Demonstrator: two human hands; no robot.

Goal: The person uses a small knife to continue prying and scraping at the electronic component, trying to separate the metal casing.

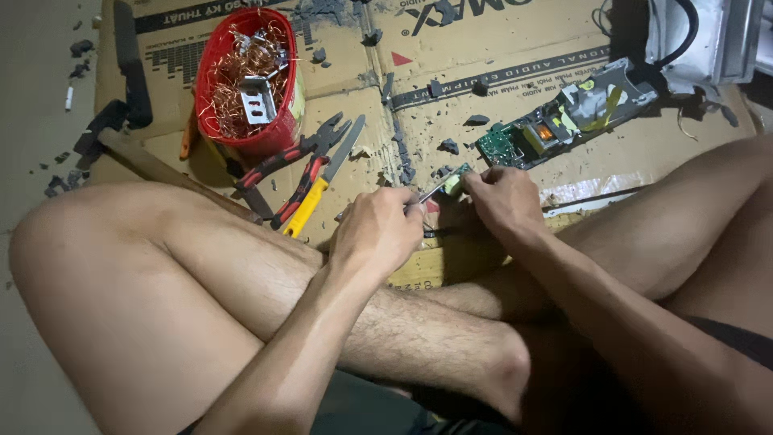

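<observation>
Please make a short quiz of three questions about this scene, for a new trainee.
1. True or false: the red basket holds copper wire.
2. Which tool does the left hand hold against the small green piece in the right hand? A) hammer B) thin metal tool C) saw
3. Fill in: the red-handled pliers lie on flattened ____.

Key: 1 true. 2 B, the thin metal tool. 3 cardboard.
</observation>
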